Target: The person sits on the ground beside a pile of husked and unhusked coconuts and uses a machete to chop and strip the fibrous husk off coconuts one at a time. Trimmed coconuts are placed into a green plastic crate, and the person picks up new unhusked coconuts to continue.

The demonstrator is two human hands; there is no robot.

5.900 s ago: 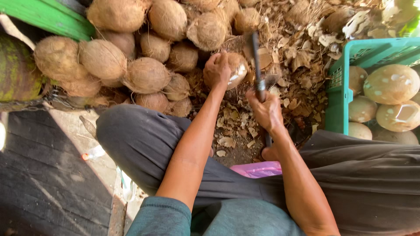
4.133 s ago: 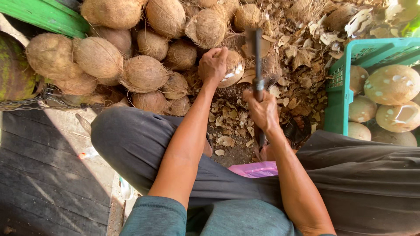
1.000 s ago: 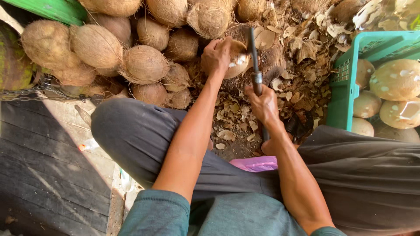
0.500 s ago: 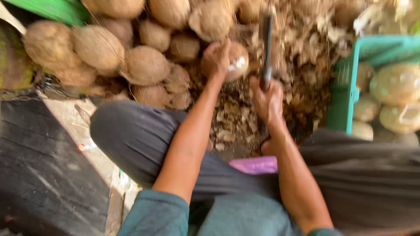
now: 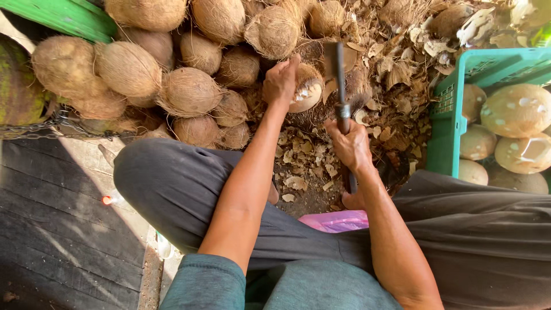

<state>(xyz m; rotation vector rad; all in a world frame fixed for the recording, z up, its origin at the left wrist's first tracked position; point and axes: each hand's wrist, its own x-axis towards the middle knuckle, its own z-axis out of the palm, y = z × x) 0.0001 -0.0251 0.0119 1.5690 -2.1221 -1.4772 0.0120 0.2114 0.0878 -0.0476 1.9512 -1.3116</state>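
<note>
Centrally, the person is sitting with knees spread, and the dark trouser legs (image 5: 172, 189) are filling the lower half of the head view. Along the upper left, a heap of brown husked coconuts (image 5: 172, 74) is lying against the ground, with a green board (image 5: 63, 14) slanting above it. At the right edge, a green plastic crate (image 5: 445, 123) is holding pale, peeled coconuts (image 5: 516, 109). Between the knees, a litter of dry shell chips (image 5: 310, 161) is covering the ground, and a pink plastic piece (image 5: 338, 219) is lying just in front of the lap.

The left hand (image 5: 281, 83) is gripping a partly peeled coconut (image 5: 304, 92) from its left side, fingers clenched over the top; the coconut is resting on the ground at the foot of the heap, its white patch facing right. The right hand (image 5: 350, 143) is clenched around the handle of a dark cleaver (image 5: 336, 66), holding the blade upright, just beside the coconut on its right; whether blade and shell are touching cannot be determined.
</note>
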